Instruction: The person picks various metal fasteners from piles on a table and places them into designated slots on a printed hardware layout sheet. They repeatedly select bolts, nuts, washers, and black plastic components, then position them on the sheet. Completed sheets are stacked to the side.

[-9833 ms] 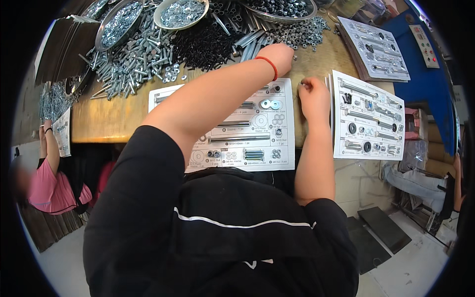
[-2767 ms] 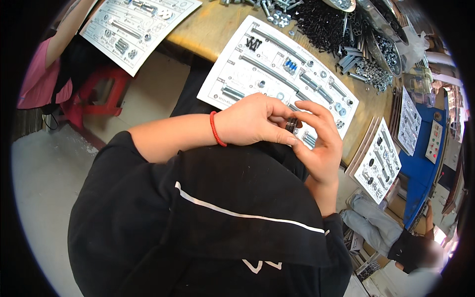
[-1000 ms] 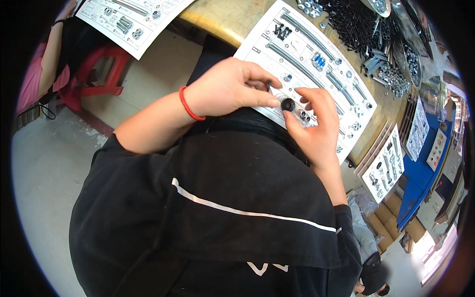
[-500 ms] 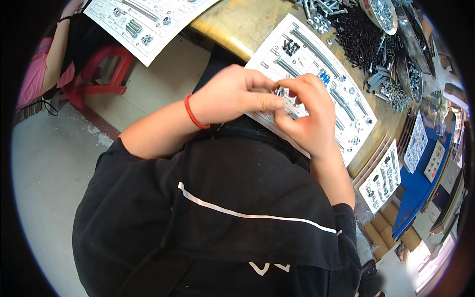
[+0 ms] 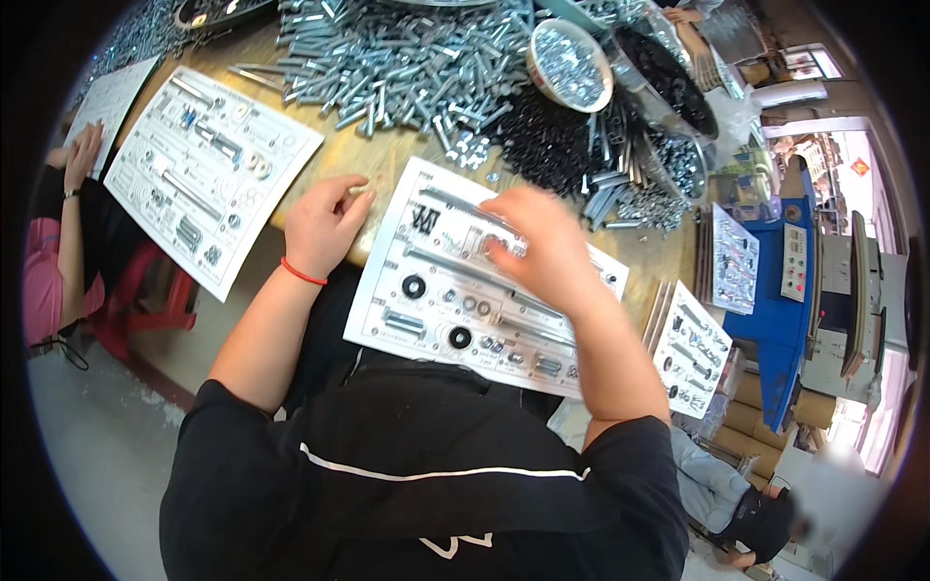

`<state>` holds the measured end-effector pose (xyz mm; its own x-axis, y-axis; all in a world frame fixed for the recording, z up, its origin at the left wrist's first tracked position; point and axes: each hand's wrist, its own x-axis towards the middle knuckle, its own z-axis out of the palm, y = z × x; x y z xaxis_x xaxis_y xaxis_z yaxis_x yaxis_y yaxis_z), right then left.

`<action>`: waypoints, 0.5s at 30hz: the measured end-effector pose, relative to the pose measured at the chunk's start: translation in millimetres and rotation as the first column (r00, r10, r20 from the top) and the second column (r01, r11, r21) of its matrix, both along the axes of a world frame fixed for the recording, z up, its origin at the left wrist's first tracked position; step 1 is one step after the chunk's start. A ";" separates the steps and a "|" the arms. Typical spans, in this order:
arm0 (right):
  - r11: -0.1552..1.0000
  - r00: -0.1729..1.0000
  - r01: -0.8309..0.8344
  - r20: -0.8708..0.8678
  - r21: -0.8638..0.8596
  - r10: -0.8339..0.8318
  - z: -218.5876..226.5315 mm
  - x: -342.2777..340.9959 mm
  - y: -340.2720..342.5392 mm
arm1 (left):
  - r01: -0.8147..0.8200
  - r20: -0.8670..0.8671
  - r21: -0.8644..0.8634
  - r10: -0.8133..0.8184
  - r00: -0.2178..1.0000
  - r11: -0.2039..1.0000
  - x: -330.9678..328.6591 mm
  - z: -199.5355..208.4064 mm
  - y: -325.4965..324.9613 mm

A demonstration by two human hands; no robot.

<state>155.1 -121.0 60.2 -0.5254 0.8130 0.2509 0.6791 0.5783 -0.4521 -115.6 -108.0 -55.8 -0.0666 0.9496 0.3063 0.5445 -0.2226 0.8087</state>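
Observation:
A white printed sheet (image 5: 389, 320) with bolts, black rings, nuts and washers shown on it lies at the table's near edge, in front of me. Over its upper right part is my right hand (image 5: 542, 242), thumb and forefinger apart; nothing shows between them, and the palm hides part of the sheet. My left hand (image 5: 325, 228), with a red cord at the wrist, rests on the table edge left of the sheet. Its fingers are loosely curled and the thumb stands apart, with no held thing visible. Among the sheet's figures are a black ring (image 5: 460, 337) and a long bolt (image 5: 455, 269).
A heap of silver bolts (image 5: 387, 68) spreads across the far table, beside a pile of black screws (image 5: 547, 140) and a bowl of small parts (image 5: 572, 68). Another printed sheet (image 5: 218, 184) lies left. Stacked sheets (image 5: 690, 349) stand right. Another person's hand (image 5: 82, 155) is far left.
The view has swung, showing more of the table. My hands, together before over a small metallic piece and what looks like a clear bag, are now apart; that piece is no longer visible.

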 end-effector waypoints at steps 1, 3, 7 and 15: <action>0.996 0.995 0.082 0.050 0.040 -0.084 18.1 18.5 17.0 | -0.023 -0.052 0.032 0.024 0.998 0.999 2.9 -2.5 2.6; 0.957 0.973 0.192 0.081 0.217 -0.214 52.0 60.4 58.6 | -0.016 -0.110 0.096 0.027 0.994 0.995 9.2 3.6 0.5; 0.811 0.817 0.562 0.043 0.164 -0.575 87.7 153.5 160.6 | -0.005 -0.182 0.226 0.047 0.982 0.974 12.6 5.7 0.4; 0.766 0.624 0.642 0.568 0.019 -0.537 54.4 197.5 274.4 | -0.026 -0.193 0.227 0.071 0.979 0.974 13.4 6.1 2.2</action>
